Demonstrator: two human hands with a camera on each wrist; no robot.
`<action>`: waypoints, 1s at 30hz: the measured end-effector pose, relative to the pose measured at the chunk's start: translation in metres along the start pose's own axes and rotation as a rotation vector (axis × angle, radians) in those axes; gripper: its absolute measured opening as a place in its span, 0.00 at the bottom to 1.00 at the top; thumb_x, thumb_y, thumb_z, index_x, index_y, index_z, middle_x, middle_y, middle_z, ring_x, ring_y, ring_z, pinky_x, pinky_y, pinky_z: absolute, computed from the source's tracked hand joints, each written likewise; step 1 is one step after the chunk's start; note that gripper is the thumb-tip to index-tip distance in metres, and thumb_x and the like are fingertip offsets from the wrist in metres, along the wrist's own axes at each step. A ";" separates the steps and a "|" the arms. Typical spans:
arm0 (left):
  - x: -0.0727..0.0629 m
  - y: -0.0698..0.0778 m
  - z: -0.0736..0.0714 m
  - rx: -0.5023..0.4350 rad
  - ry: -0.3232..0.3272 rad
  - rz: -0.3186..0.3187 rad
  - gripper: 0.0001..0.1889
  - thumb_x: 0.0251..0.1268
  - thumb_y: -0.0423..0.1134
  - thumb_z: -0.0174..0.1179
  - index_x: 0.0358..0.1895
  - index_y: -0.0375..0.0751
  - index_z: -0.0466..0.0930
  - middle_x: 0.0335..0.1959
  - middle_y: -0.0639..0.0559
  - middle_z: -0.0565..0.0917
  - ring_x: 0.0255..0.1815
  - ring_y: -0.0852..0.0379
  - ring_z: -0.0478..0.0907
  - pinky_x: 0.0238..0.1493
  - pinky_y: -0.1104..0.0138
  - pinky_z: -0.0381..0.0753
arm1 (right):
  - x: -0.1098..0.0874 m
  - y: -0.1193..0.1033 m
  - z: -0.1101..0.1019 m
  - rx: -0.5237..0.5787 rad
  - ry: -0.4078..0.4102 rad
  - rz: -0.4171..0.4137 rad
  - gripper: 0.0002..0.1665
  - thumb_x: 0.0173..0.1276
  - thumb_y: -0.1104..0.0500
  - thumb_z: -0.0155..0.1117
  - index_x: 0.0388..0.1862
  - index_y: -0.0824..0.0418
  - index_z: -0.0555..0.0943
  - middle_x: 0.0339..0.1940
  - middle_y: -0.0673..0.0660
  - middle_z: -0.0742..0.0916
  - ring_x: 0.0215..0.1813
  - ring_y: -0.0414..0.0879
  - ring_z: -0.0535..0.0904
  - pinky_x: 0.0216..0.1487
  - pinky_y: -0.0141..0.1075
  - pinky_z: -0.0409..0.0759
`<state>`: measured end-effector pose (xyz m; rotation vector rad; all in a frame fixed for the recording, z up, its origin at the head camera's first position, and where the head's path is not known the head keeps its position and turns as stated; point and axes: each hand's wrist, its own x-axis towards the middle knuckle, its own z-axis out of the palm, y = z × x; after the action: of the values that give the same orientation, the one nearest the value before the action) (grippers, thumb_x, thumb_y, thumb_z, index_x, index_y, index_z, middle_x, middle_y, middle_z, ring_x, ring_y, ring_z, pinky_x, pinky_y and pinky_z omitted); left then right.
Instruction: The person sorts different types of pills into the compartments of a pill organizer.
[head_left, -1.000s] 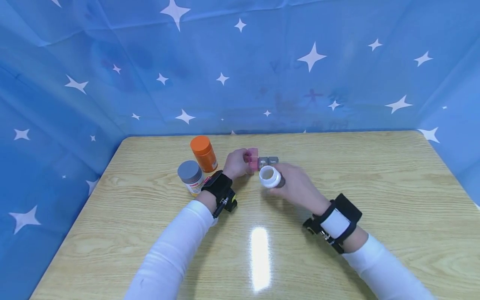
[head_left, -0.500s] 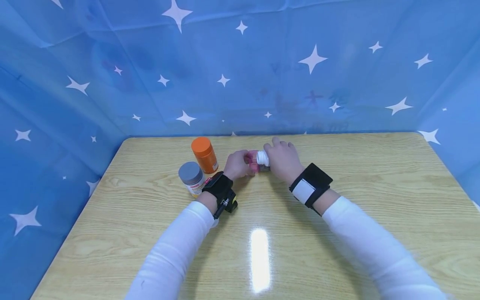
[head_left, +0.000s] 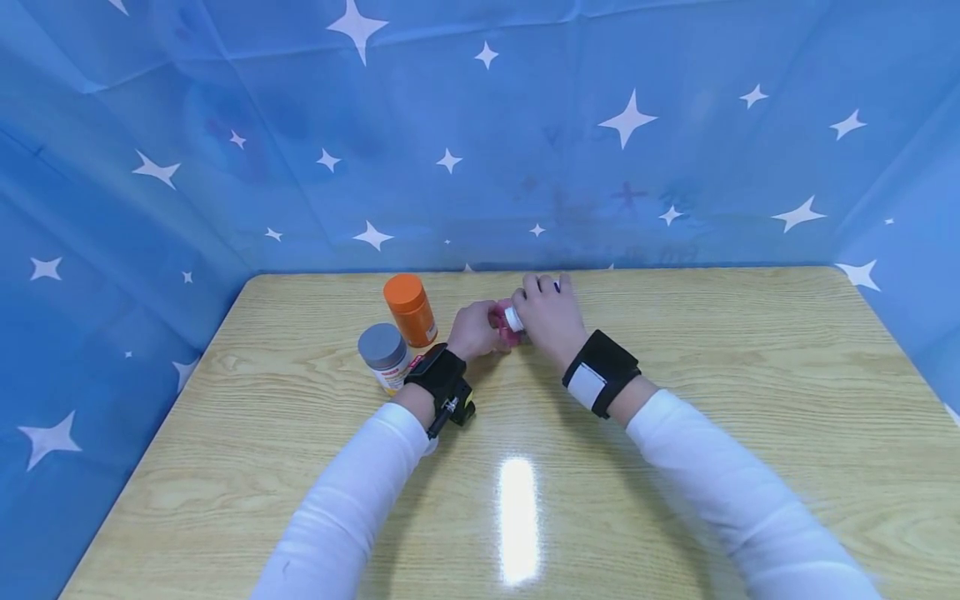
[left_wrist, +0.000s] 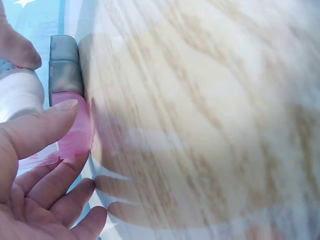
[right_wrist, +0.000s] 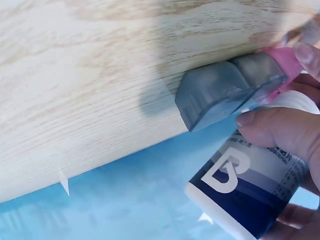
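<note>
My left hand [head_left: 474, 331] pinches the pink end of a pill organizer [left_wrist: 76, 131] between thumb and fingers. Its grey compartments [right_wrist: 215, 92] extend to the right along the table, lids down. My right hand [head_left: 552, 323] grips a white and navy pill bottle [right_wrist: 247, 172] with a large B on its label. In the head view the bottle's white neck [head_left: 513, 319] tips left, over the pink part, where an upright lid seems to show. Whether anything falls from the bottle is hidden.
A grey-lidded bottle [head_left: 384, 350] stands just left of the left wrist, and an orange bottle [head_left: 410, 308] stands behind it. The wooden table [head_left: 300, 467] ends at a blue star-patterned curtain [head_left: 480, 108].
My right hand has moved up and left, turning the bottle from mouth-up to tilted over the pink compartment. My left hand has stayed on the pill organizer.
</note>
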<state>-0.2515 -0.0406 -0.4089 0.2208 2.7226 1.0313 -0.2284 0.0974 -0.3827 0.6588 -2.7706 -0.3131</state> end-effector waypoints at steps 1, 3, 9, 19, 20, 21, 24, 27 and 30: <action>0.000 0.000 0.000 -0.006 -0.003 -0.003 0.23 0.43 0.30 0.70 0.48 0.36 0.77 0.42 0.43 0.82 0.42 0.49 0.75 0.45 0.63 0.75 | 0.000 -0.001 0.000 -0.010 0.008 -0.006 0.22 0.59 0.59 0.67 0.53 0.62 0.77 0.51 0.63 0.78 0.56 0.57 0.75 0.61 0.56 0.70; 0.001 0.000 0.000 -0.014 -0.008 -0.005 0.24 0.44 0.30 0.69 0.49 0.36 0.77 0.42 0.43 0.82 0.42 0.49 0.75 0.46 0.62 0.76 | -0.001 -0.002 0.002 -0.037 0.021 -0.016 0.21 0.59 0.59 0.66 0.52 0.62 0.78 0.51 0.63 0.78 0.55 0.57 0.75 0.61 0.55 0.70; 0.001 0.001 0.000 -0.002 -0.005 -0.010 0.25 0.43 0.30 0.70 0.50 0.35 0.77 0.43 0.43 0.82 0.43 0.48 0.75 0.48 0.62 0.76 | -0.001 -0.005 0.006 -0.135 0.045 -0.058 0.24 0.58 0.58 0.68 0.53 0.62 0.77 0.50 0.62 0.78 0.54 0.56 0.74 0.62 0.52 0.70; 0.001 0.003 0.001 0.013 -0.009 -0.033 0.26 0.44 0.30 0.70 0.53 0.36 0.76 0.44 0.44 0.82 0.44 0.49 0.74 0.50 0.61 0.76 | -0.002 -0.007 0.011 -0.233 0.134 -0.137 0.25 0.61 0.55 0.65 0.56 0.61 0.75 0.53 0.61 0.78 0.55 0.55 0.73 0.64 0.49 0.69; 0.002 0.003 0.001 0.010 -0.009 -0.034 0.26 0.44 0.30 0.70 0.53 0.36 0.76 0.45 0.44 0.82 0.45 0.48 0.75 0.50 0.61 0.76 | -0.002 -0.007 0.011 -0.244 0.148 -0.146 0.25 0.61 0.54 0.64 0.56 0.60 0.75 0.52 0.61 0.78 0.55 0.55 0.73 0.64 0.48 0.69; 0.002 0.003 0.001 0.008 -0.008 -0.032 0.26 0.44 0.30 0.70 0.53 0.37 0.76 0.45 0.44 0.82 0.45 0.48 0.75 0.50 0.61 0.76 | -0.002 -0.007 0.011 -0.252 0.164 -0.154 0.24 0.63 0.54 0.63 0.56 0.60 0.76 0.52 0.61 0.78 0.55 0.54 0.73 0.64 0.47 0.69; 0.002 0.002 0.001 0.003 -0.002 -0.025 0.25 0.45 0.31 0.70 0.52 0.37 0.77 0.45 0.44 0.83 0.46 0.48 0.77 0.51 0.61 0.76 | -0.002 -0.006 0.012 -0.269 0.213 -0.182 0.24 0.63 0.51 0.62 0.55 0.59 0.76 0.51 0.60 0.78 0.55 0.54 0.73 0.63 0.45 0.70; 0.003 0.002 0.001 0.006 0.007 -0.022 0.23 0.47 0.30 0.68 0.51 0.37 0.78 0.45 0.44 0.83 0.48 0.49 0.77 0.51 0.62 0.76 | -0.002 -0.005 0.015 -0.273 0.258 -0.202 0.22 0.63 0.52 0.62 0.54 0.60 0.77 0.50 0.60 0.79 0.55 0.53 0.73 0.64 0.44 0.69; 0.004 0.002 0.001 0.002 0.011 -0.027 0.21 0.49 0.30 0.67 0.51 0.37 0.78 0.46 0.44 0.84 0.49 0.49 0.78 0.52 0.62 0.77 | -0.001 -0.004 0.018 -0.288 0.294 -0.217 0.21 0.64 0.52 0.61 0.53 0.61 0.76 0.50 0.59 0.79 0.54 0.52 0.73 0.64 0.43 0.69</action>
<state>-0.2549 -0.0374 -0.4093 0.1785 2.7286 1.0258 -0.2317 0.0972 -0.4008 0.8536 -2.3213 -0.5955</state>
